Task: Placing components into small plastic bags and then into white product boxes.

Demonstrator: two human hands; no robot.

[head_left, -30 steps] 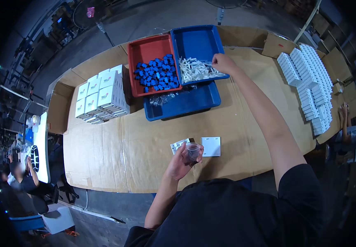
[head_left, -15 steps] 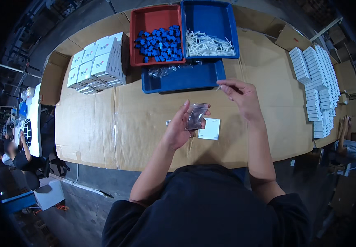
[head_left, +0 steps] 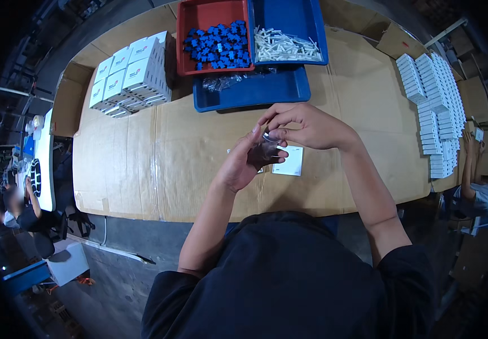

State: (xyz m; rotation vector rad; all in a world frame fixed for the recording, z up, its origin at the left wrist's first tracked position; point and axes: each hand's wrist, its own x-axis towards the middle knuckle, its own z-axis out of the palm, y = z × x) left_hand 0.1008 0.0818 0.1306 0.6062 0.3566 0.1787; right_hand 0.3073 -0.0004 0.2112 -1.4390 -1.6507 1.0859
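Note:
My left hand (head_left: 243,164) is closed on a small clear plastic bag (head_left: 267,149), held up over the table. At the bag's mouth, the thumb and fingers of my right hand (head_left: 300,127) are pinched together. A small white stick (head_left: 266,136) shows faintly at those fingertips, mostly hidden by them. Just beyond the bag, a flat white square box (head_left: 289,162) lies on the cardboard tabletop (head_left: 193,147). Part of another small item beside it is covered by my left hand.
Ahead stand a red tray (head_left: 213,10) of blue plastic pieces and a blue tray (head_left: 280,14) of white sticks. A lower blue tray (head_left: 255,99) holds clear bags. White boxes are stacked at left (head_left: 136,73) and right (head_left: 438,107). Other people sit at both sides.
My right hand has come left and inward with the white stick, from beside the lower blue tray to the bag's mouth. The left hand stays around the bag. The view has shifted slightly.

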